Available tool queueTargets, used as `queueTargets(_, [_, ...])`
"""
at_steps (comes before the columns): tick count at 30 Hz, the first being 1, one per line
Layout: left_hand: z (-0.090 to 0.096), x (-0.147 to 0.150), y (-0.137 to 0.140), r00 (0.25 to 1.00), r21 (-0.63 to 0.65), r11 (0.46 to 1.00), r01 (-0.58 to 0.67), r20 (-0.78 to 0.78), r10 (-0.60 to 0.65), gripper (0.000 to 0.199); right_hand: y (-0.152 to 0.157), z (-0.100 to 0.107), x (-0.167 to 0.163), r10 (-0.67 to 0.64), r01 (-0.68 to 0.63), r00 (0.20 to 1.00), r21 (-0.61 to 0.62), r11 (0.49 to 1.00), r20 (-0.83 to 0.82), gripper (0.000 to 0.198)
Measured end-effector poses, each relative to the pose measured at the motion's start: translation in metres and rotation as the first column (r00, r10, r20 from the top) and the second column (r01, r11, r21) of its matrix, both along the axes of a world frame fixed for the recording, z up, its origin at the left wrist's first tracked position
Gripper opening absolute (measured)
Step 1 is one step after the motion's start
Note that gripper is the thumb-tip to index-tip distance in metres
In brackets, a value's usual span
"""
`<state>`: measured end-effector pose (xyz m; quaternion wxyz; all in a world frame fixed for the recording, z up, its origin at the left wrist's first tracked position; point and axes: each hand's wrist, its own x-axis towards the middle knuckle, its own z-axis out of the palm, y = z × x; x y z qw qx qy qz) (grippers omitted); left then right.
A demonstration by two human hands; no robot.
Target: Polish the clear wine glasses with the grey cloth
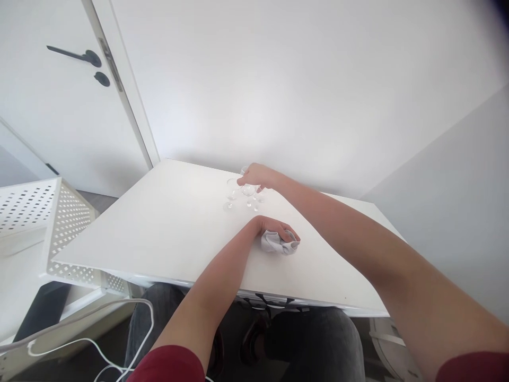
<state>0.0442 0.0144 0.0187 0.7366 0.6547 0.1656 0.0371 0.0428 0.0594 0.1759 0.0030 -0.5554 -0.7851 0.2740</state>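
Several small clear stemmed glasses (231, 195) stand close together toward the back of the white table (167, 223). From above, my right hand (258, 176) reaches in among them, its fingers closed around the upper part of one glass (248, 190). Part of that glass and of those behind it is hidden by the hand. Nearer to me, my left hand (281, 229) is closed on a crumpled light grey cloth (276, 244), low over the tabletop. The cloth is apart from the glasses.
A white wall (278, 79) rises right behind the table. At the left are a door with a black handle (75, 55) and a white perforated rack (73, 228). White cables (91, 345) hang at the lower left, beside my legs.
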Motion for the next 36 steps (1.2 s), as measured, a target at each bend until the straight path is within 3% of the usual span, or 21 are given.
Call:
queueTargets(5, [-0.002, -0.001, 0.000, 0.992, -0.099, 0.991, -0.089, -0.097, 0.080, 0.047, -0.010, 0.003, -0.020, 0.071, -0.071, 0.997, 0.003, 0.997, 0.000, 0.036])
queueTargets(17, [0.012, -0.005, -0.008, 0.984, -0.092, 0.988, -0.125, -0.141, 0.112, 0.051, -0.023, 0.013, -0.018, 0.114, -0.115, 0.993, -0.045, 0.992, -0.014, 0.037])
queueTargets(26, [-0.001, 0.000, 0.001, 0.990, -0.155, 0.982, -0.105, -0.108, 0.089, 0.050, -0.021, 0.008, -0.024, 0.142, -0.144, 0.989, -0.033, 0.989, -0.046, 0.031])
queueTargets(36, [-0.002, 0.002, 0.000, 0.991, -0.062, 0.992, -0.108, -0.089, 0.102, 0.037, -0.026, 0.011, -0.045, 0.338, -0.340, 0.937, -0.002, 0.941, -0.090, 0.048])
